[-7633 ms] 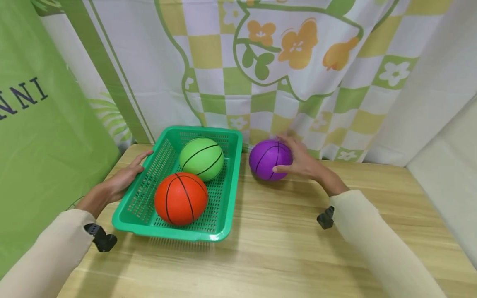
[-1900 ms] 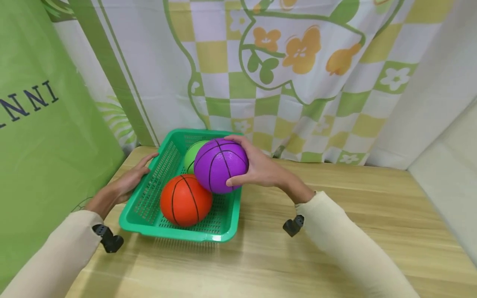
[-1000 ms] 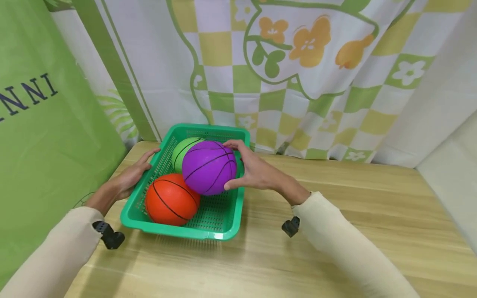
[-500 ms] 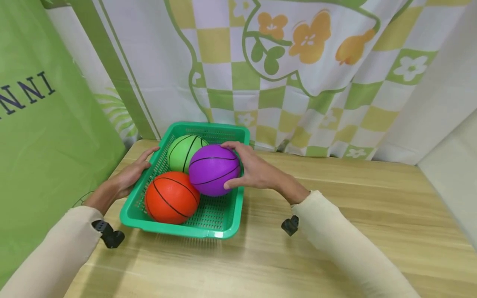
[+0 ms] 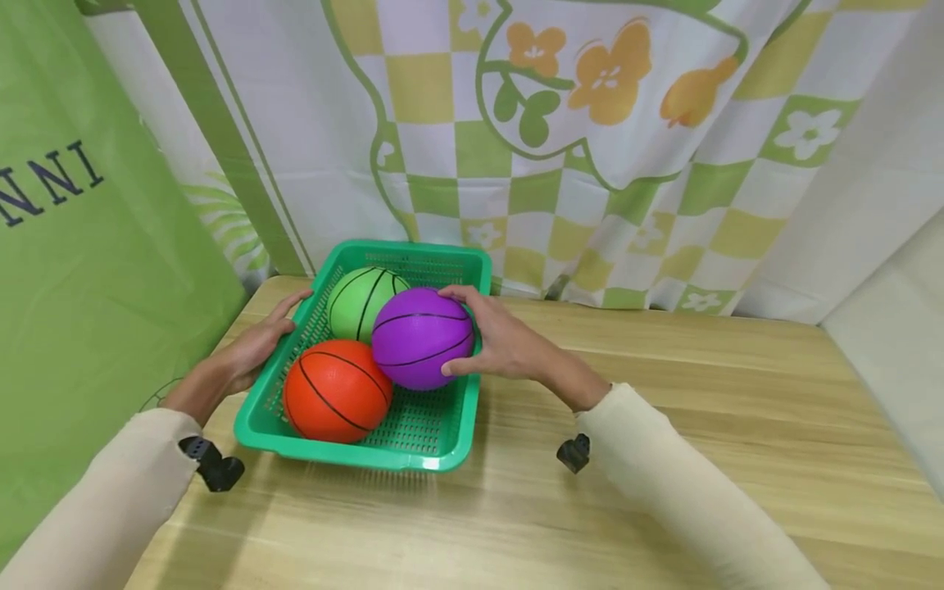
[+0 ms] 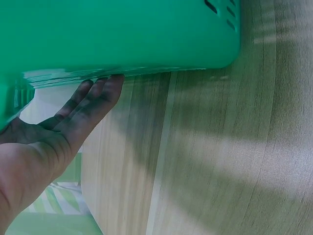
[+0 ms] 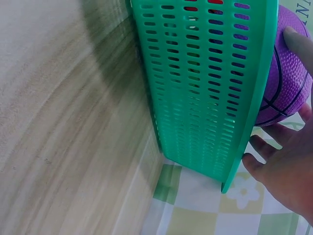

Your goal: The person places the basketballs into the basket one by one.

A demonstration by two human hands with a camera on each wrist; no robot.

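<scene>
A purple basketball (image 5: 423, 338) sits inside the green plastic basket (image 5: 475, 410) at its right side. It is against the green basketball (image 5: 361, 305) behind and the red-orange basketball (image 5: 338, 392) in front. My right hand (image 5: 505, 338) holds the purple ball from the right, thumb in front and fingers behind; in the right wrist view some fingertips (image 7: 253, 164) touch the basket rim. My left hand (image 5: 258, 348) touches the basket's left side with fairly straight fingers, and in the left wrist view those fingers (image 6: 95, 105) lie against its outer wall.
The basket stands on a wooden table (image 5: 627, 459) near its back left. A patterned curtain (image 5: 546, 164) hangs behind the table, and a green cloth (image 5: 88, 270) with dark letters hangs at the left. A white wall (image 5: 892, 303) rises along the right edge.
My right hand has carried the purple basketball left from the table into the basket and lowered it. The green and red-orange balls have shifted left. The left hand stays at the basket's side.
</scene>
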